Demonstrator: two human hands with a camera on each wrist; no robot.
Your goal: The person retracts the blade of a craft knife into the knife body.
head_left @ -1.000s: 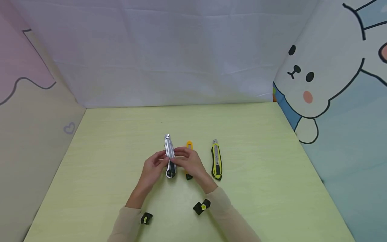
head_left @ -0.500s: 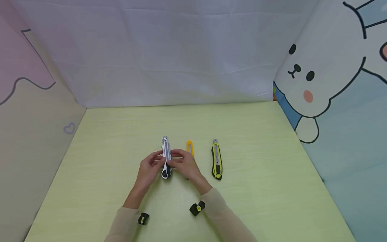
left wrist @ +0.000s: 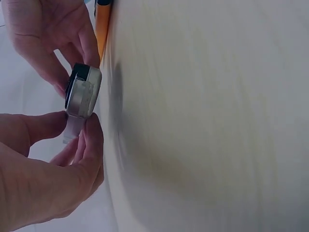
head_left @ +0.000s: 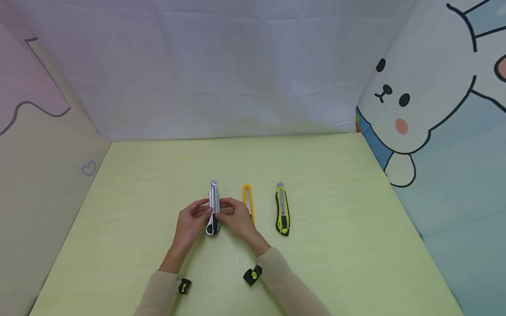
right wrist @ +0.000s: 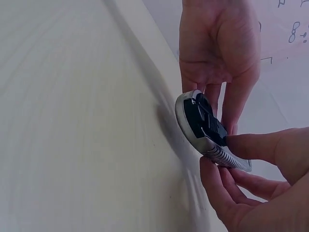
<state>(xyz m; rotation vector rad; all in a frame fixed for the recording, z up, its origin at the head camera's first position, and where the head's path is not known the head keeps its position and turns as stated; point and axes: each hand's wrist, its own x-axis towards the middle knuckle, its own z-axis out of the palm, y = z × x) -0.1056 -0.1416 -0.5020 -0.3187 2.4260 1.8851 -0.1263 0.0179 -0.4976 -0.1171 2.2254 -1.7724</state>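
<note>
A silver utility knife (head_left: 214,197) with a black slider and end piece is held between both hands, its long axis pointing away from me. My left hand (head_left: 189,222) pinches its left side between thumb and fingers. On the opposite side my right hand (head_left: 238,218) pinches it, thumb against the black slider. Both wrist views show the knife (left wrist: 81,94) raised over the table, with a shadow below it. In the right wrist view the knife's ribbed edge (right wrist: 222,155) lies on the right fingertips. No bare blade shows at its front end.
Just right of the hands lies an orange utility knife (head_left: 247,197), its near end hidden by the right hand. Farther right is a yellow-and-black utility knife (head_left: 282,210). The pale yellow-green table (head_left: 336,263) meets a white cloth backdrop (head_left: 237,79) behind.
Both hands have carried the silver knife left and slightly toward me, keeping their pinch. More of the orange knife is uncovered than half a second ago. The two knives on the table have stayed put.
</note>
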